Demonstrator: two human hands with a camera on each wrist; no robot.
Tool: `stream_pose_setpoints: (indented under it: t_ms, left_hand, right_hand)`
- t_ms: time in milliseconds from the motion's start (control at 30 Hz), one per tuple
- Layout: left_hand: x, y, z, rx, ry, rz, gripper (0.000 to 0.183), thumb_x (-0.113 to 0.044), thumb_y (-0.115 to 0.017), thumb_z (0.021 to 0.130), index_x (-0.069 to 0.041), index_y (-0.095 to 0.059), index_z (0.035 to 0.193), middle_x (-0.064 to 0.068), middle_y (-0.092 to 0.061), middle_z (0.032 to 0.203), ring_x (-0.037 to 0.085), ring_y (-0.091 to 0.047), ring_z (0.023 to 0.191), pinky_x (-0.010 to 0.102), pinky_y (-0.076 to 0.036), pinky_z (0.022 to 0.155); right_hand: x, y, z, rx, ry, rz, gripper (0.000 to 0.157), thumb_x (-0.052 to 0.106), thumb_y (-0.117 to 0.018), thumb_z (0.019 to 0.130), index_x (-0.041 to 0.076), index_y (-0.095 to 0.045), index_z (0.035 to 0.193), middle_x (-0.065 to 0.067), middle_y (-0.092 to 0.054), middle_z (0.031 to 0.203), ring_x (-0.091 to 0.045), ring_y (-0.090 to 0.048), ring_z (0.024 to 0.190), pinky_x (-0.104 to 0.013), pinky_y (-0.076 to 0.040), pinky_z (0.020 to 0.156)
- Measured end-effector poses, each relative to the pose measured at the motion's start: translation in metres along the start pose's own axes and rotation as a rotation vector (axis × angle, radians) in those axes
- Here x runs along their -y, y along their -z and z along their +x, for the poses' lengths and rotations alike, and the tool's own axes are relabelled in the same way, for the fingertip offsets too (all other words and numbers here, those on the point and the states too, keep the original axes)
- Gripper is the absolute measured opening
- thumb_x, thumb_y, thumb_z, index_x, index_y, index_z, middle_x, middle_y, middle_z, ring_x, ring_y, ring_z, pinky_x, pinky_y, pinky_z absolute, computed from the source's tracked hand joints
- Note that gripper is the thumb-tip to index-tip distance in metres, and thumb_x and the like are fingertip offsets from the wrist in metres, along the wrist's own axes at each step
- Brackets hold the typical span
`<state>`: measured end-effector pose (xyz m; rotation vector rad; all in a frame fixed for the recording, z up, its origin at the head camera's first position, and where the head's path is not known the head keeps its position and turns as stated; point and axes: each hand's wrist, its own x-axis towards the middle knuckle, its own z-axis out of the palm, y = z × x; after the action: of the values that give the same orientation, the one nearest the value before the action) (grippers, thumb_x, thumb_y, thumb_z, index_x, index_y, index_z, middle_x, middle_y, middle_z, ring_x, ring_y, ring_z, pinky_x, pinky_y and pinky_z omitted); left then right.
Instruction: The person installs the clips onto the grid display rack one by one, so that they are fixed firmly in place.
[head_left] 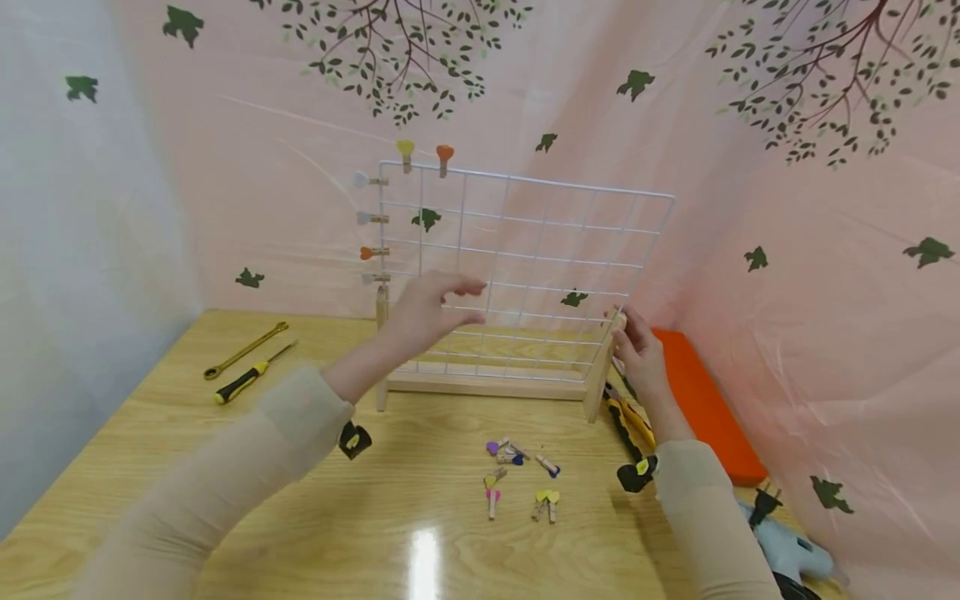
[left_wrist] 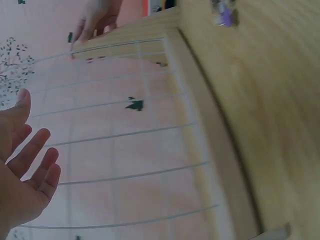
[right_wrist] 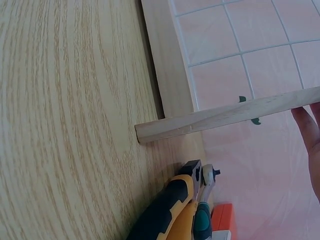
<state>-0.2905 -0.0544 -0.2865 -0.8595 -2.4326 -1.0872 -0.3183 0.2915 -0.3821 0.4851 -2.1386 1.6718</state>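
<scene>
A white wire grid stands upright in a wooden stand. My left hand is in front of the grid, its thumb and fingers apart and nothing between them; the left wrist view shows its fingers spread. At the right side, my right hand grips the wooden post near its top. In the right wrist view, its fingertips touch the post's edge. Heart-topped clothespins sit on the grid: a yellow one and an orange one on top, several along the left edge.
Several loose heart clothespins lie on the table before the stand. A wrench and a screwdriver lie at left. Pliers, an orange-red case and a light-blue glue gun are at right.
</scene>
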Motion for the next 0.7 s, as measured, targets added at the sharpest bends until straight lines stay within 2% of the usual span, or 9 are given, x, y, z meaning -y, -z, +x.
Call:
stream_pose_setpoints:
  t_ms: [200,367,467,567,700]
  left_hand:
    - [0.044,-0.067,-0.037,0.145,0.130,-0.107,0.049,-0.035,-0.072,0.071,-0.018,-0.060,0.116,-0.004,-0.063,0.108,0.014,-0.054,0.102,0.035,-0.047,0.081]
    - [0.069,-0.111,-0.063,0.317,0.147,-0.149,0.052,-0.034,-0.072,0.071,-0.013,-0.058,0.117,-0.002,-0.061,0.113,0.017,-0.053,0.103,0.035,-0.046,0.086]
    - [0.075,-0.129,-0.072,0.423,0.121,-0.158,0.051,-0.032,-0.073,0.071,-0.012,-0.059,0.116,-0.002,-0.060,0.113,0.017,-0.054,0.102,0.032,-0.045,0.089]
    - [0.075,-0.140,-0.078,0.506,0.089,-0.154,0.048,-0.032,-0.072,0.071,-0.012,-0.060,0.113,-0.002,-0.061,0.110,0.013,-0.054,0.099,0.026,-0.045,0.088]
    - [0.073,-0.146,-0.081,0.526,0.011,-0.101,0.041,-0.030,-0.073,0.070,-0.011,-0.064,0.104,-0.003,-0.063,0.099,0.008,-0.056,0.091,0.019,-0.046,0.082]
  right_hand:
    - [-0.001,0.001,0.000,-0.010,0.003,-0.016,0.043,0.012,-0.045,0.093,0.015,-0.039,0.135,-0.020,-0.047,0.129,-0.037,-0.047,0.109,-0.023,-0.051,0.075]
    - [0.000,0.001,-0.001,-0.008,0.014,0.006,0.043,0.010,-0.045,0.093,0.013,-0.039,0.135,-0.022,-0.046,0.128,-0.035,-0.048,0.109,-0.022,-0.051,0.075]
    - [0.000,0.002,-0.001,-0.007,0.014,0.023,0.043,0.009,-0.044,0.093,0.012,-0.039,0.135,-0.025,-0.044,0.128,-0.030,-0.050,0.109,-0.021,-0.050,0.075]
    - [0.000,0.002,-0.001,-0.010,0.010,0.028,0.043,0.009,-0.044,0.093,0.012,-0.040,0.135,-0.027,-0.043,0.128,-0.032,-0.050,0.109,-0.021,-0.050,0.076]
    - [0.000,0.001,-0.001,-0.004,-0.005,0.008,0.043,0.011,-0.045,0.093,0.014,-0.038,0.136,-0.028,-0.041,0.129,-0.040,-0.045,0.111,-0.022,-0.050,0.076]
